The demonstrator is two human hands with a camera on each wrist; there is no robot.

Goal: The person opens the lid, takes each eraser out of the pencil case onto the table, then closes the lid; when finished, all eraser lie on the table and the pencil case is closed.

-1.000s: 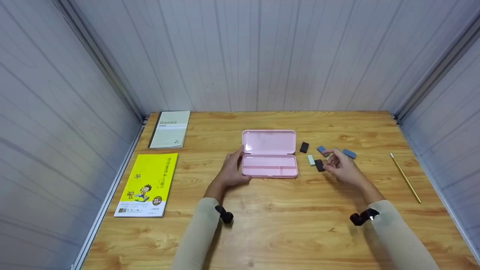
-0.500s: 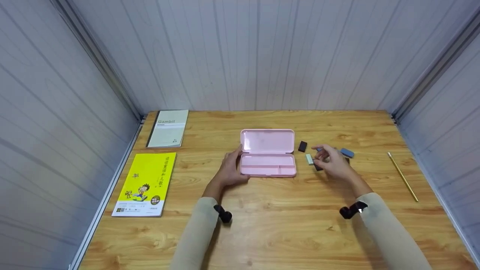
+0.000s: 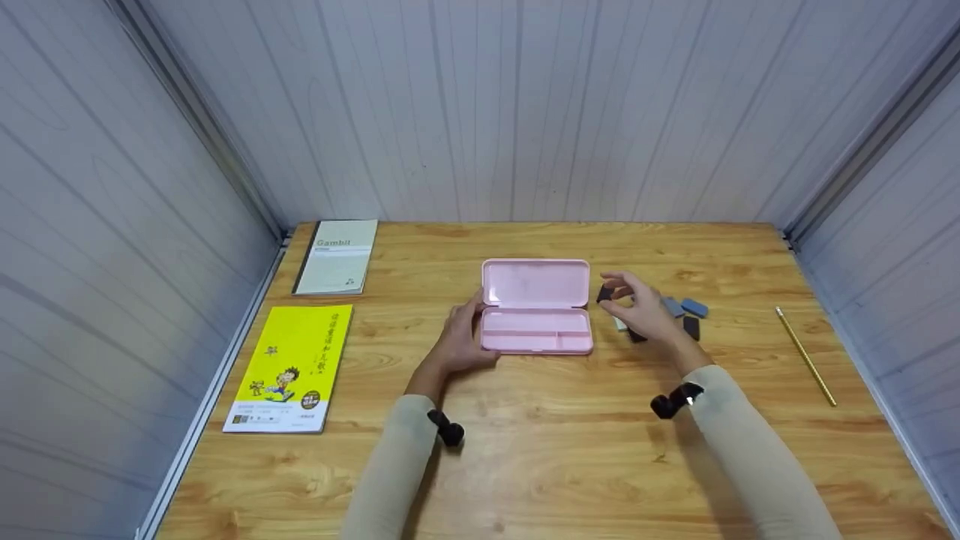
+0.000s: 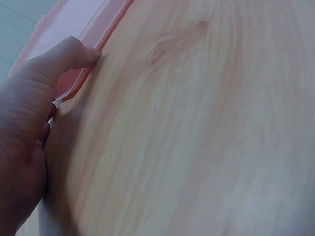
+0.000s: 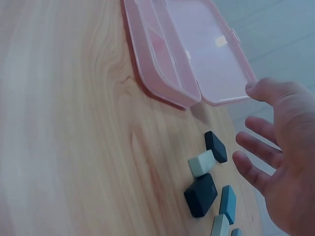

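A pink pencil case [image 3: 536, 341] lies with its lid up in the middle of the table; its tray compartments hold nothing visible. My left hand [image 3: 457, 337] grips the case's left end, the thumb bent against its front edge in the left wrist view. My right hand [image 3: 643, 309] hovers right of the case, thumb and fingers apart around a black eraser [image 3: 604, 293]. In the right wrist view that black eraser [image 5: 215, 146] rests on the table, clear of the fingers. Below it are a pale green eraser [image 5: 202, 163] and another black eraser [image 5: 201, 195].
More erasers lie right of my right hand, among them a blue one [image 3: 695, 307] and a black one [image 3: 691, 328]. A gold pencil [image 3: 806, 356] lies at the far right. On the left are a grey notebook [image 3: 337, 259] and a yellow book [image 3: 292, 367].
My right hand has moved left and away from me, from the scattered erasers to the black one nearest the case. My left hand stays on the pencil case.
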